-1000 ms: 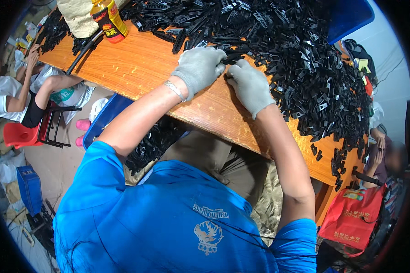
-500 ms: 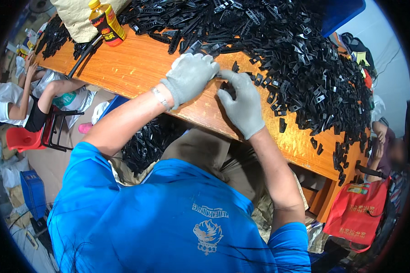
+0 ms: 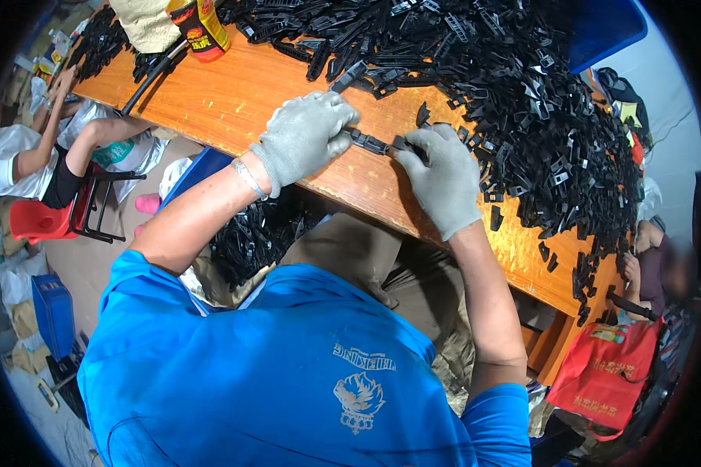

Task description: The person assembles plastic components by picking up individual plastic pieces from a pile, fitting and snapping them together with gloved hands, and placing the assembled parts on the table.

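Observation:
Both my hands wear grey knit gloves and work over the near part of the wooden table. My left hand point(image 3: 305, 140) is closed on one end of a long black plastic piece point(image 3: 368, 142), which points right. At its free end my right hand point(image 3: 442, 177) pinches a small black plastic part point(image 3: 399, 143) between thumb and fingers. Whether the two pieces touch or stand slightly apart, I cannot tell. Just beyond my right fingers a loose black clip point(image 3: 423, 114) stands on the wood. Another long black piece point(image 3: 349, 76) lies beyond my left hand.
A large heap of small black parts point(image 3: 522, 148) covers the table's point(image 3: 249, 93) right side, with longer black strips point(image 3: 350, 39) at the back. A yellow-and-red bottle point(image 3: 199, 31) stands back left, near a black rod point(image 3: 154, 78). A red bag point(image 3: 604, 373) hangs right. People sit at both sides.
My hands have moved apart, the left one leftward and the right one rightward. The long black piece now shows between them. The view has shifted slightly.

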`<state>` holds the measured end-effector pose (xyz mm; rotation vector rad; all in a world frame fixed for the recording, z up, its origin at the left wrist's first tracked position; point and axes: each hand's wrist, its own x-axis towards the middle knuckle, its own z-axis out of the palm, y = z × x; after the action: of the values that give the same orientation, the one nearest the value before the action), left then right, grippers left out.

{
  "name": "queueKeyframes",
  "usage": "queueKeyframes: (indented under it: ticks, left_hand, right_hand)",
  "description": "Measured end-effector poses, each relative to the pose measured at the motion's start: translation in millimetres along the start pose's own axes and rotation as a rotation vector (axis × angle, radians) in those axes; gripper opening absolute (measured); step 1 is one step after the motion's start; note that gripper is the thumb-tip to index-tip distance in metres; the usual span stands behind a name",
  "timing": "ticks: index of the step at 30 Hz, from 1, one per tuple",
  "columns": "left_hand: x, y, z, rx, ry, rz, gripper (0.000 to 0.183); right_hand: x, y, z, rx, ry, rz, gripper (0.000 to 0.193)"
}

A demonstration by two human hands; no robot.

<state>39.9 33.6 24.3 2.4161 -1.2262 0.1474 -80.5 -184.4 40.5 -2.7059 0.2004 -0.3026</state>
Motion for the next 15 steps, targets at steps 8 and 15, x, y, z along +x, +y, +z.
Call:
queueKeyframes:
  ticks: [8, 15]
  left_hand:
    - [-0.3, -13.3, 12.1, -0.068, -0.041, -0.027, 0.016]
    - [3.0, -18.4, 19.9, -0.165, 0.039, -0.009, 0.018]
  right_hand:
    - [19.1, 7.5, 28.1, 0.078, -0.015, -0.083, 0.017]
    - [44.5, 1.3, 40.7, 0.103, -0.059, -0.310, 0.012]
